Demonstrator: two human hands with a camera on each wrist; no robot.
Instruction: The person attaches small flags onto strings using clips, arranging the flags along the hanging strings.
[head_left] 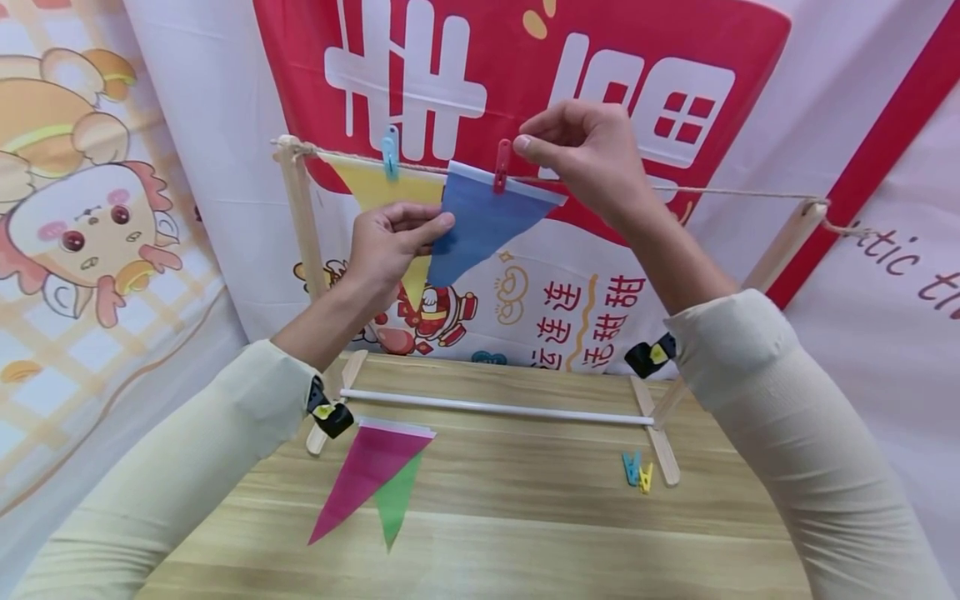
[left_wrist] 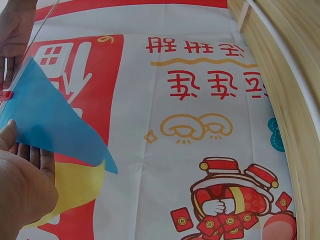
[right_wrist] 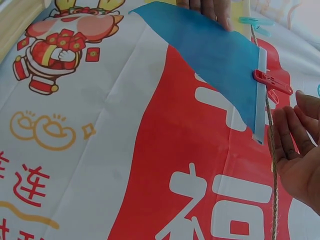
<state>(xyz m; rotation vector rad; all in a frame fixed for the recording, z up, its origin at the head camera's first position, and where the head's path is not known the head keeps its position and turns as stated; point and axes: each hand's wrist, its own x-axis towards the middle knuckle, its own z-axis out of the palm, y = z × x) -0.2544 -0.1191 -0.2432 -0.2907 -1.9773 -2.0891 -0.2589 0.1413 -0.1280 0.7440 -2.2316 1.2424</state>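
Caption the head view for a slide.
Left hand pinches a blue pennant clipped to twine by a red clothespin, right hand close by.

Along the rope [head_left: 735,193], lateral clearance exists between the blue flag [head_left: 491,218] and the right post [head_left: 783,246], crossed in head view by the right forearm [head_left: 678,246]. The right hand [head_left: 588,154] obstructs approach to the red peg [head_left: 502,167] from the right; the left hand [head_left: 393,246] blocks the blue flag's left edge. Below the flags, the white rod [head_left: 495,407] forms 1 low barrier. Table [head_left: 525,533] access: between the green flag [head_left: 397,500] and the teal peg [head_left: 632,468].
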